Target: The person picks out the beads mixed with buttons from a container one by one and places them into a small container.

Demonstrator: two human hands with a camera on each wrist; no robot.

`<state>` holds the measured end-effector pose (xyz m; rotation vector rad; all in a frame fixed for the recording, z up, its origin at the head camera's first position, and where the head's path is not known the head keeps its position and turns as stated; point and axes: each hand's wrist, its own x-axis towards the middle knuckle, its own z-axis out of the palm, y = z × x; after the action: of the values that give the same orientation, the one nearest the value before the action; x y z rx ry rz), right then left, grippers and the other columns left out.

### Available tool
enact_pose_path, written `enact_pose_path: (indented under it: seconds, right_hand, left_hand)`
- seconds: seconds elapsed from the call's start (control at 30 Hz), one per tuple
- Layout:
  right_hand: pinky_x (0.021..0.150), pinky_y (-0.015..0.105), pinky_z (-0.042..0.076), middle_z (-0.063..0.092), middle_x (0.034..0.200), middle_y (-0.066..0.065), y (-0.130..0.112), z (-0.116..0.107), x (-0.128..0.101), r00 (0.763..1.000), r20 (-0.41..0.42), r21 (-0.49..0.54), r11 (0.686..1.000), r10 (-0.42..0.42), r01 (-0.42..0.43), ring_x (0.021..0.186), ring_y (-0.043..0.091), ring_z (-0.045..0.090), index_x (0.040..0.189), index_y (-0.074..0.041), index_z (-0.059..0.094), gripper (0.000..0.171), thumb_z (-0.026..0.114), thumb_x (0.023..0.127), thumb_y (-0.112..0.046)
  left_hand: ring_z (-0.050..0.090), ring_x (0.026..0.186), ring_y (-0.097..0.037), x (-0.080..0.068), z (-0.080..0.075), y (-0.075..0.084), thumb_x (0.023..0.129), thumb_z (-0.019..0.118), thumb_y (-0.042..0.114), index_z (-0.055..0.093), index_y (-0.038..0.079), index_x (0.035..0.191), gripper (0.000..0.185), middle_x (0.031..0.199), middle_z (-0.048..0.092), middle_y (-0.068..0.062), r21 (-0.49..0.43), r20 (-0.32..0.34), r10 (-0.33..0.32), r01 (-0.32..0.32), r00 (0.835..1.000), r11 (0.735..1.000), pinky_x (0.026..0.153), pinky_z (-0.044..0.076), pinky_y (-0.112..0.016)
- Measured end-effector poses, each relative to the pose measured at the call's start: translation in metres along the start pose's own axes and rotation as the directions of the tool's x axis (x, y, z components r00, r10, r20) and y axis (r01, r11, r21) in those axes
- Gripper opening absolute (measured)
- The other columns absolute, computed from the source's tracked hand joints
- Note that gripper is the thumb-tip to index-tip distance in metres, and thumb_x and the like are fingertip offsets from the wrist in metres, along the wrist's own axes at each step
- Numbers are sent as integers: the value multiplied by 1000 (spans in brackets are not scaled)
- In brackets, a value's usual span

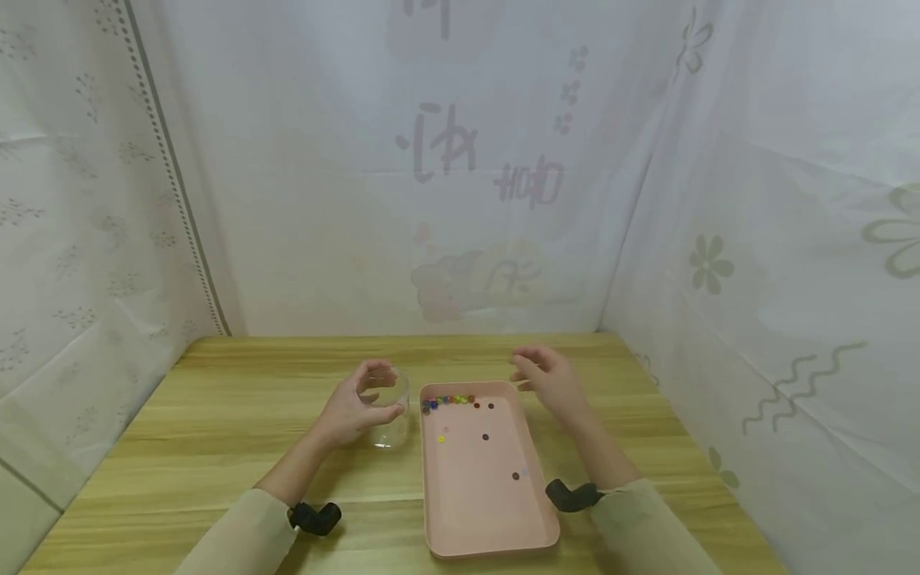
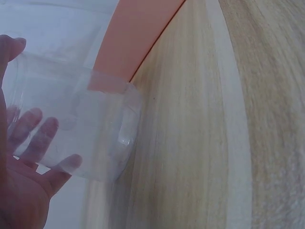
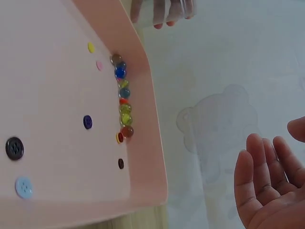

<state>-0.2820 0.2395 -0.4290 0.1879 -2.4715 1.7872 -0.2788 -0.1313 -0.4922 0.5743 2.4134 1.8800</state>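
My left hand point(image 1: 352, 411) grips a clear plastic cup point(image 1: 388, 407) just left of a pink tray point(image 1: 496, 511); the cup point(image 2: 81, 129) looks empty, with my fingers point(image 2: 33, 133) showing through its wall. A row of coloured glass beads point(image 1: 449, 400) lies against the tray's far wall, the same beads point(image 3: 123, 98) with several small buttons point(image 3: 87, 121) scattered on the tray floor point(image 3: 47, 105). My right hand point(image 1: 549, 379) hovers open just past the tray's far right corner, holding nothing; its fingers point(image 3: 262, 181) are relaxed.
A wooden table point(image 1: 237, 415) carries everything. White patterned curtains point(image 1: 446, 176) close it in at the back and on both sides. Bare wood point(image 2: 228, 124) lies left of the cup and in front of the tray.
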Motion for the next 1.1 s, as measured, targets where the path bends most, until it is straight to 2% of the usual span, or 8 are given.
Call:
enact_pose_path:
  seconds: [0.33,0.43,0.57,0.67,0.87,0.97,1.1]
  right_hand:
    - [89,42,67,76,125,13,-6,26,5,999,35,-55,998,21,-19,98,22,78,134,-10,72,33,70,110,-32]
    - [88,41,66,76,124,12,-5,30,4,998,45,-64,997,34,-31,98,22,78,134,-11,72,32,70,110,-32]
    - [88,41,65,73,126,15,-1,34,2,997,60,-71,996,49,-45,97,19,76,135,-12,71,32,69,110,-32]
    - [91,46,66,71,131,19,0,38,4,995,84,-69,997,50,-44,98,19,76,136,-12,71,32,68,110,-31]
    - [97,60,62,70,132,24,3,47,8,991,121,-49,997,58,-53,106,36,76,137,-10,70,32,69,110,-29]
    - [97,60,62,70,130,25,5,51,11,988,139,-42,997,72,-66,110,45,74,136,-10,71,32,69,110,-29]
    - [95,57,64,70,128,26,5,59,14,984,159,-23,996,85,-82,107,47,75,137,-10,71,33,69,110,-29]
  left_hand:
    - [58,144,-45,-1,-8,4,91,90,14,50,8,149,70,149,63,-26,12,-7,14,-14,1000,1000,120,44,-69]
    - [57,144,-46,-1,-8,3,91,90,14,49,7,149,71,149,63,-26,14,5,12,-12,1000,1000,120,44,-69]
    - [57,144,-46,-1,-5,2,92,89,17,48,5,150,72,150,63,-26,21,17,16,-17,1000,1000,120,45,-68]
    - [58,144,-45,0,-4,3,92,89,17,49,6,150,72,149,63,-25,19,16,12,-13,1000,1000,120,45,-68]
    - [58,144,-46,0,-2,4,90,90,14,50,6,149,71,148,63,-28,10,13,10,-10,1000,1000,120,45,-69]
    - [58,143,-45,0,-2,3,90,90,14,50,6,149,71,148,63,-28,6,13,10,-10,1000,1000,120,45,-69]
    - [58,143,-45,0,-2,3,91,90,16,49,6,148,71,148,63,-27,14,11,10,-11,1000,1000,120,45,-69]
